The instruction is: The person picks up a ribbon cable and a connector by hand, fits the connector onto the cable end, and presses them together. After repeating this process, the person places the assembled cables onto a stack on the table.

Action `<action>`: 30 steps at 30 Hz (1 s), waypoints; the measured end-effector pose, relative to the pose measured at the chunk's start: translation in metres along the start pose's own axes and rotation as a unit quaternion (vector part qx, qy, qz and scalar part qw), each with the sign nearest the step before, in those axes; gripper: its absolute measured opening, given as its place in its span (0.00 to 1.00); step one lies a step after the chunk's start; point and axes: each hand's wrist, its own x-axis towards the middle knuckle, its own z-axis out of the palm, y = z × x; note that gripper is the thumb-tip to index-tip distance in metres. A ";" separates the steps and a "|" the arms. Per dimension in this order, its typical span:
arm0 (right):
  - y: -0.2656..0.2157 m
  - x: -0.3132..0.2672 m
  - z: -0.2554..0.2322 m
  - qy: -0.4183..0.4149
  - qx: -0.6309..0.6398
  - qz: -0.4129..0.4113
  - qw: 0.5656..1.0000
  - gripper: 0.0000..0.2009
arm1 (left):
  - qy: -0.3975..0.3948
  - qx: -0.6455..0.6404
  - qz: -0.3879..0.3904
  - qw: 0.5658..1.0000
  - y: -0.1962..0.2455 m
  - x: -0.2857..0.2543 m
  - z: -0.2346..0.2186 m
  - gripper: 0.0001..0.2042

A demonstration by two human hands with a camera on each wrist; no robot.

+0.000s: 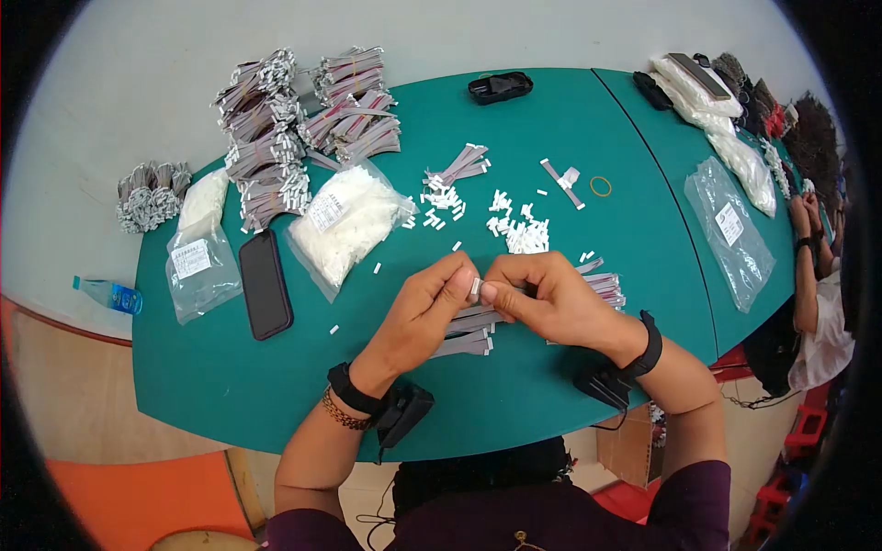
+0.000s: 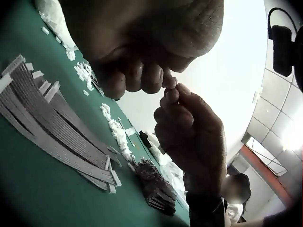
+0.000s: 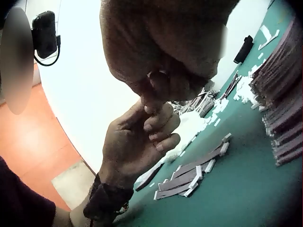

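Observation:
A small white plastic connector [image 1: 475,290] shows between my two hands, above the ribbon cables on the table. My left hand [image 1: 418,312] pinches it between thumb and forefinger. From the other side, my right hand [image 1: 556,298] has its curled forefinger and thumb pinched at the same piece, fingertips meeting those of the left. In the left wrist view, the fingers of both hands mostly hide the connector. Below the hands lie several grey ribbon cables [image 2: 61,127] with white ends. A bundle of similar cables [image 3: 284,85] lies by my right hand.
Loose white connectors [image 1: 525,235] are heaped beyond my hands, with a few cables [image 1: 459,165] behind. Left of them are a bag of white pieces [image 1: 344,220], a phone [image 1: 265,285] and stacked cable bundles [image 1: 266,138]. A rubber band [image 1: 601,186] lies right. Another person's arm [image 1: 806,275] reaches in.

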 end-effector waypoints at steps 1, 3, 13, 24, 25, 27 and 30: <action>0.001 0.001 0.000 0.001 0.000 -0.009 1.000 0.12 | -0.002 0.003 0.009 1.000 0.002 0.001 -0.001 0.14; 0.003 0.001 -0.001 0.001 0.002 -0.024 1.000 0.12 | -0.005 0.009 0.024 1.000 0.003 0.001 -0.002 0.14; -0.003 0.000 -0.004 -0.037 -0.005 0.035 0.999 0.13 | -0.007 0.030 0.020 0.999 -0.002 0.001 -0.004 0.13; -0.007 -0.002 0.005 -0.006 0.060 0.061 0.996 0.12 | -0.011 0.026 0.018 0.999 -0.006 0.000 -0.002 0.14; -0.007 -0.002 0.005 -0.004 0.053 0.062 0.997 0.12 | -0.004 0.018 0.017 1.000 -0.004 -0.001 0.000 0.14; -0.007 -0.003 0.007 0.002 0.042 0.064 0.997 0.12 | 0.007 0.005 0.012 1.000 0.001 -0.002 0.004 0.15; -0.007 -0.003 0.008 0.012 0.052 0.063 0.997 0.11 | 0.028 0.058 0.055 0.996 -0.003 -0.001 0.007 0.14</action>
